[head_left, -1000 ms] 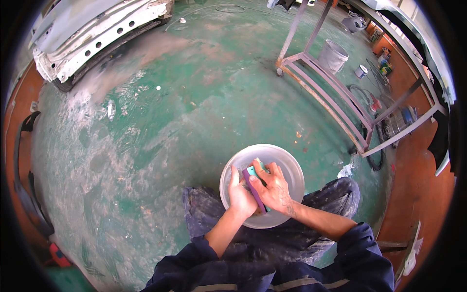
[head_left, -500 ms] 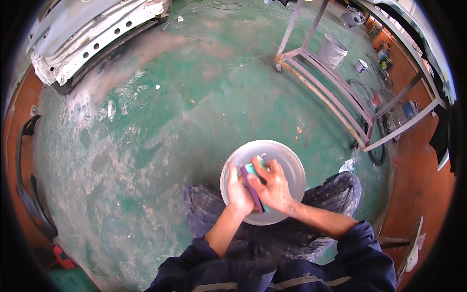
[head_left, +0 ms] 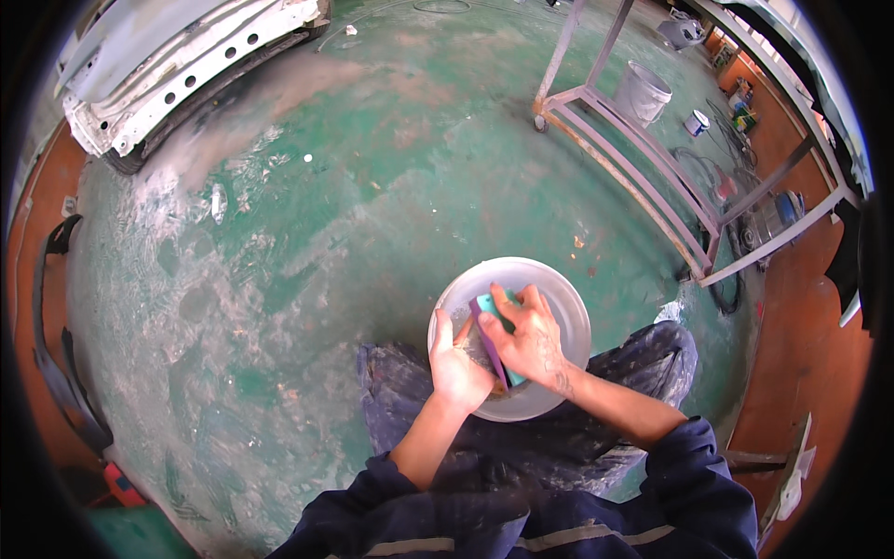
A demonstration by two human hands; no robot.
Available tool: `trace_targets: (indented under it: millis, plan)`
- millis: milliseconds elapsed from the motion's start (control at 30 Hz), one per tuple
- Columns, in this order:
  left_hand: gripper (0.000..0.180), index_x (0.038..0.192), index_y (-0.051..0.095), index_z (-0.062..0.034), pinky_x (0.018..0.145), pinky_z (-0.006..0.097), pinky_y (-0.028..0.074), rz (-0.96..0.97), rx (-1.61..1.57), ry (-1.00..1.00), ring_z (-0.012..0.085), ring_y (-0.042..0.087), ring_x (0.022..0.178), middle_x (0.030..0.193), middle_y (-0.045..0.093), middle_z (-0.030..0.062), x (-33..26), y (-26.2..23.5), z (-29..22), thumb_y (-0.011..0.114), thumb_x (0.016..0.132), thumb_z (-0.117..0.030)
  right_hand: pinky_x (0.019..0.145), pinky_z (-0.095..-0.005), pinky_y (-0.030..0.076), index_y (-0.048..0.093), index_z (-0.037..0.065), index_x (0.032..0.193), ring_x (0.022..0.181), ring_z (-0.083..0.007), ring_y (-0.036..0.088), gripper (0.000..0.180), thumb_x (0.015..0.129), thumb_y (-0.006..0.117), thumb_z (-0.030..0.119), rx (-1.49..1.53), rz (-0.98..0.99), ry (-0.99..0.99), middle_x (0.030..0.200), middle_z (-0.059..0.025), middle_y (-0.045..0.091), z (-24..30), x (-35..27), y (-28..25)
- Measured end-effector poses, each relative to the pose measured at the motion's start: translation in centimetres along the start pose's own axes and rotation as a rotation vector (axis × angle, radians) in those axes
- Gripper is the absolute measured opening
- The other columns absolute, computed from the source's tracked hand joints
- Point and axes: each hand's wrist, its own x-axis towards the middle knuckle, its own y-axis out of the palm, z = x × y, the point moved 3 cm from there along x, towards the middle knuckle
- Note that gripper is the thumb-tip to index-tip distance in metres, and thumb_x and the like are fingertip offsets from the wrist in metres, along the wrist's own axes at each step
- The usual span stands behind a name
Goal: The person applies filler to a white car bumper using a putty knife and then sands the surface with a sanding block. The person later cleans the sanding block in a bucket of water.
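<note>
A round, whitish bucket (head_left: 579, 312) stands between my legs, with both hands over its mouth. My right hand (head_left: 533, 347) grips a block with a turquoise side and a purple side (head_left: 486, 306), probably a sanding block, its fingers wrapped over the turquoise side. Beside the purple side, my left hand (head_left: 460, 377) is cupped with its palm up, thumb and fingers apart. Something greyish-brown shows between the left palm and the block; whether it is a separate thing or the bucket's contents cannot be made out.
A metal frame stand (head_left: 643, 177) on casters is at the right, with a grey bucket (head_left: 643, 93) and a small can (head_left: 696, 122) beyond it. A white car body part (head_left: 186, 84) fills the far left. A dark curved strip (head_left: 54, 349) leans at the left wall.
My left palm has opened away from the block, leaving a wider gap between them. The right hand still grips the block. The whole view has shifted slightly.
</note>
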Motion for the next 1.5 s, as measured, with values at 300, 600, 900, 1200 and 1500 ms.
trace_targets:
  millis: [300,600,900,1200,1500]
  plan:
    - [0.083,0.15,0.041,-0.0027,0.118,0.048,0.035,0.011,0.121,0.066,0.0297,0.044,0.142,0.15,0.048,0.0157,-0.6,-0.4,0.1,0.032,0.102,-0.07,0.081,-0.0496,0.055,0.066,0.006,0.132,0.101,-0.0395,0.063,0.052,0.091,0.071,0.037,0.015,-0.031,-0.118,0.1,-0.0223,0.056,2.1,-2.0,-0.1]
    - [0.087,0.15,0.041,-0.0025,0.118,0.05,0.034,0.025,0.038,-0.012,0.0317,0.042,0.144,0.155,0.042,0.0155,-1.4,0.9,0.3,0.026,0.101,-0.073,0.078,-0.0508,0.054,0.067,0.002,0.129,0.098,-0.0414,0.061,0.053,0.092,0.069,0.041,0.091,-0.008,-0.087,0.103,-0.023,0.056,2.2,-1.8,-1.0]
    - [0.083,0.149,0.043,-0.0066,0.117,0.047,0.036,0.074,-0.077,-0.163,0.031,0.047,0.139,0.149,0.05,0.013,-1.0,0.6,0.5,0.027,0.101,-0.072,0.075,-0.0477,0.055,0.067,0.007,0.13,0.099,-0.0369,0.061,0.051,0.091,0.07,0.039,-0.013,0.013,-0.086,0.103,-0.0199,0.054,1.8,-0.5,-1.1]
    - [0.101,0.157,0.031,-0.0053,0.12,0.044,0.032,0.073,0.022,-0.162,0.028,0.041,0.144,0.156,0.04,0.0122,-0.8,1.1,0.7,0.03,0.093,-0.083,0.078,-0.0468,0.054,0.067,0.004,0.13,0.09,-0.0373,0.063,0.054,0.089,0.073,0.038,-0.062,-0.045,0.048,0.096,-0.02,0.053,2.2,1.2,-1.5]
    - [0.098,0.157,0.032,-0.0071,0.119,0.048,0.033,0.164,0.074,-0.114,0.0311,0.042,0.144,0.156,0.042,0.0135,-0.8,0.8,0.5,0.026,0.095,-0.082,0.071,-0.0465,0.053,0.067,0.002,0.129,0.081,-0.037,0.065,0.051,0.091,0.071,0.035,-0.051,-0.098,-0.067,0.092,-0.0196,0.054,3.4,-1.2,-1.7]
